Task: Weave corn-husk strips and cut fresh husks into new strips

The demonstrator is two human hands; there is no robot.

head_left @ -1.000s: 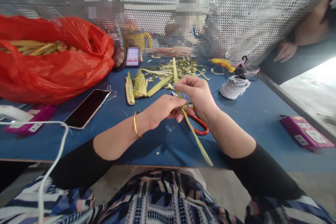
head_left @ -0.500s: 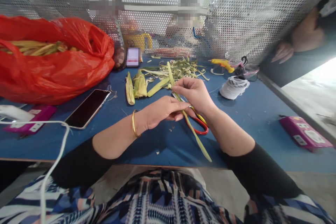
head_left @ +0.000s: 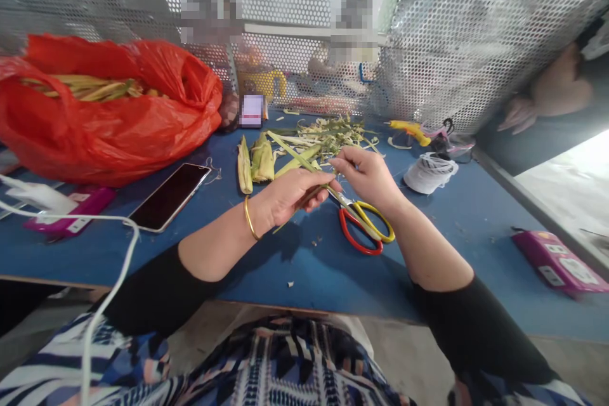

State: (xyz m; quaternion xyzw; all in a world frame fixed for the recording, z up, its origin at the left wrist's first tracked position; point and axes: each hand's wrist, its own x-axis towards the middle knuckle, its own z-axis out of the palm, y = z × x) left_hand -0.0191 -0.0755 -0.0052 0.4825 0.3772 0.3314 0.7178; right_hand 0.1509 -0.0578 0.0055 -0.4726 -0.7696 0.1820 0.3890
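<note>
My left hand [head_left: 297,193], with a gold bangle at the wrist, is closed on a long green leaf strip [head_left: 292,153] whose upper end points up and left. Close beside it, my right hand [head_left: 364,174] has its thumb and fingers pinched together near the strip; what lies between them is too small to make out. Scissors [head_left: 366,226] with red and yellow handles lie on the blue table just below my right hand. Behind the hands are a pile of shredded leaf scraps [head_left: 333,134] and two thick pale-green husk pieces [head_left: 262,158].
A red plastic bag [head_left: 118,133] of leaves fills the left, near a phone [head_left: 170,196] and a purple power strip [head_left: 80,209]. At right are white string [head_left: 429,172], a yellow glue gun [head_left: 413,130] and a purple box [head_left: 556,261]. A person's hand [head_left: 518,113] shows beyond.
The strip has swung from pointing down toward the table's front edge to lying across my left hand. My right hand has shifted slightly, and the scissors show more fully.
</note>
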